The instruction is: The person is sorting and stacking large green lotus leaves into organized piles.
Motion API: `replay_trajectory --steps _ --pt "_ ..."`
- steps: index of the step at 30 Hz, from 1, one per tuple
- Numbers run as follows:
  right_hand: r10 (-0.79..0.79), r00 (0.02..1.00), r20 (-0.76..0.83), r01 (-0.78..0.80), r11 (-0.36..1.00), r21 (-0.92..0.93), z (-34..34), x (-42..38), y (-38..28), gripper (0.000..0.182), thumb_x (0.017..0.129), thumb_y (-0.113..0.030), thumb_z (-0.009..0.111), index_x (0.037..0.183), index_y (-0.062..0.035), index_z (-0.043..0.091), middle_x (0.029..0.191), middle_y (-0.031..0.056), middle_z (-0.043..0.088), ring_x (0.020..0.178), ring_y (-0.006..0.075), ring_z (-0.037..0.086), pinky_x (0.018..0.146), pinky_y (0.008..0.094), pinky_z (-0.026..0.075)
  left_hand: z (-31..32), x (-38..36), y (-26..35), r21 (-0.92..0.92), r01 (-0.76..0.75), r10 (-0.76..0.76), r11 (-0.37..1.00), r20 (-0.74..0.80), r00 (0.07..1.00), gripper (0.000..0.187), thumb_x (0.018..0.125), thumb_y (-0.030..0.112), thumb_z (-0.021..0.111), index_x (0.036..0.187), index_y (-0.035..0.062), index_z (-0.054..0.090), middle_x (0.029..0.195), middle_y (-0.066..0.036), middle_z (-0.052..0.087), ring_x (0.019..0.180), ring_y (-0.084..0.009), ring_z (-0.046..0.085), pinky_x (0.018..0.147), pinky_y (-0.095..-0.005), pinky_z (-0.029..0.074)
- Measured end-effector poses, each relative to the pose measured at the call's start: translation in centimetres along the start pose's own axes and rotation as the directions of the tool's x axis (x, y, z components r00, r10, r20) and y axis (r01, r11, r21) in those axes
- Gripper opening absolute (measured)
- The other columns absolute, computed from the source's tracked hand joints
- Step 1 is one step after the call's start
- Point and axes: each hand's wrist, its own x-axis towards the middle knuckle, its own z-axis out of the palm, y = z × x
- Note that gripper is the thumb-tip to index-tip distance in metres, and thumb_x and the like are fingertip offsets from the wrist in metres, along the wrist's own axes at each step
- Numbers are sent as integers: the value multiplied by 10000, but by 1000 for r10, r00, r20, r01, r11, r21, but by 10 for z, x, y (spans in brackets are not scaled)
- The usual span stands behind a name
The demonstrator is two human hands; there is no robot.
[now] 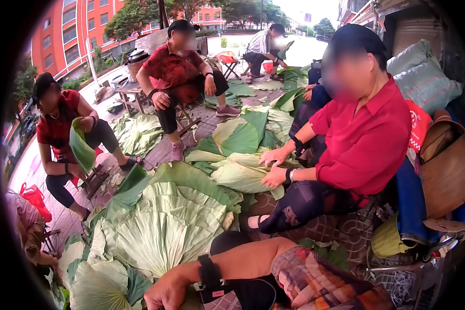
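My right hand (168, 289) is at the bottom edge, reaching in from the right with a black band on its wrist. Its knuckles are bent downward and its fingertips are cut off by the frame, so its grip is hidden. Just beyond it spreads a large stack of pale green pleated leaves (165, 227), with darker green leaves (132, 191) behind. More leaves (99, 287) lie to its left. My left hand is out of view.
A person in red on the right holds a leaf bundle (243, 175) in both hands. Two others in red sit at left and centre; one holds a green leaf (81, 147). Another person bends over leaves farther back. A brown bag (446, 170) and green-grey sacks (426, 82) stand at right.
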Motion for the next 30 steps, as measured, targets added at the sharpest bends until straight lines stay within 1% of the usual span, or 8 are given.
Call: replay_trajectory --steps 2,4,6,8,17,24,28,30 --pt "-88 994 67 30 796 604 -5 -4 -17 343 752 -148 667 1053 -5 585 911 89 630 825 132 539 776 307 427 1 -1 0 1 3 -3 1000 -4 1000 413 917 225 348 1272 15 351 1267 -178 402 1193 -307 372 994 -427 325" --pt "-95 992 82 28 805 593 -9 -3 -3 397 763 -185 676 1116 -36 568 941 126 630 855 138 542 797 299 423 2 -1 -1 1 4 -4 1000 -6 1000 414 916 226 349 1272 15 352 1266 -178 403 1193 -306 373 993 -426 327" --pt "-21 957 -291 -1 997 -76 -5 -3 10 192 615 -101 629 665 41 510 577 186 508 523 238 461 533 344 371 2 -2 -1 5 8 -8 1000 -9 1000 414 915 228 350 1271 16 352 1266 -178 404 1193 -305 373 992 -426 328" --pt "-91 937 -338 -38 934 -355 5 5 27 183 598 -133 639 665 13 551 613 205 520 556 289 502 535 363 382 2 -2 -1 11 7 -6 1000 -14 1000 415 915 229 351 1271 16 353 1265 -178 405 1193 -303 374 991 -426 329" --pt "-191 976 -106 218 818 533 -9 -7 -19 125 687 0 662 740 41 556 656 -7 546 630 72 468 591 264 384 6 2 1 22 25 -25 999 -17 1000 419 912 235 356 1270 17 355 1263 -177 408 1192 -298 379 986 -424 334" --pt "-86 969 -233 3 942 -337 4 0 22 130 575 -57 600 686 3 570 633 204 521 564 300 488 535 368 371 -1 8 -4 5 10 -10 1000 -24 1000 421 899 225 374 1259 8 362 1250 -171 427 1178 -286 403 963 -410 359" --pt "-1 994 -110 -6 998 -64 3 -3 1 150 645 -22 625 786 21 595 641 124 577 611 152 518 566 314 394 10 -4 2 81 -52 53 995 -14 998 423 898 216 375 1260 -2 355 1250 -172 426 1175 -297 404 954 -406 368" --pt "-136 991 -18 120 797 592 0 -5 -8 188 676 -17 644 854 36 610 673 30 605 618 86 536 557 247 431 10 -2 2 82 -55 56 995 -9 998 423 898 215 375 1261 -2 353 1251 -172 426 1175 -298 404 954 -405 368"
